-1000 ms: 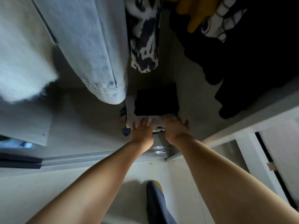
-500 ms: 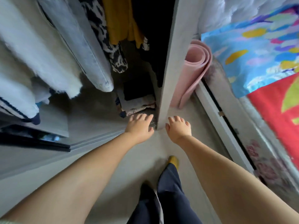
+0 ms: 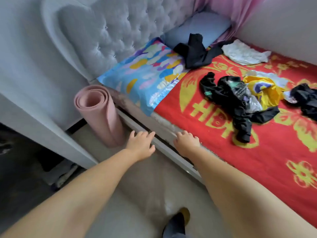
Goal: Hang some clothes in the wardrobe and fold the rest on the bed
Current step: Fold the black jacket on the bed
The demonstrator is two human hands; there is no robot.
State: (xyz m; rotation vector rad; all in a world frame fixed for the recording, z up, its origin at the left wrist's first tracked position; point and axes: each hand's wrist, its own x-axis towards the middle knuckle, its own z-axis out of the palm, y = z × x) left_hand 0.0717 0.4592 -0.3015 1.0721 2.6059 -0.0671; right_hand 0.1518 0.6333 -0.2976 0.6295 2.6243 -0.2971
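The clothes you have to sort lie loose on the bed [image 3: 257,169], on its red cover with gold characters. Nearest you is a crumpled black printed garment [image 3: 240,103] with one sleeve trailing toward the bed's near edge; touching it on the right is a yellow garment [image 3: 264,90]. Further right, at the edge of the view, sits another black garment [image 3: 307,100], apart from the yellow one. Up near the head of the bed a black top [image 3: 195,52] lies partly on the red cover and partly against a pale blue pillow [image 3: 202,26], and a white cloth [image 3: 243,53] rests just to its right.

Your left hand [image 3: 140,145] hangs over the floor beside the bed frame, fingers spread and relaxed, holding nothing. Your right hand [image 3: 187,143] hovers at the near edge of the mattress, fingers loosely extended, also holding nothing; you cannot tell whether it touches the cover.

A multicoloured pillow [image 3: 145,78] lies at the near corner of the bed against the grey tufted headboard [image 3: 109,31]. A rolled pink mat [image 3: 99,114] stands upright on the floor between the headboard and your left hand. Pink curtains [image 3: 240,12] hang behind the blue pillow
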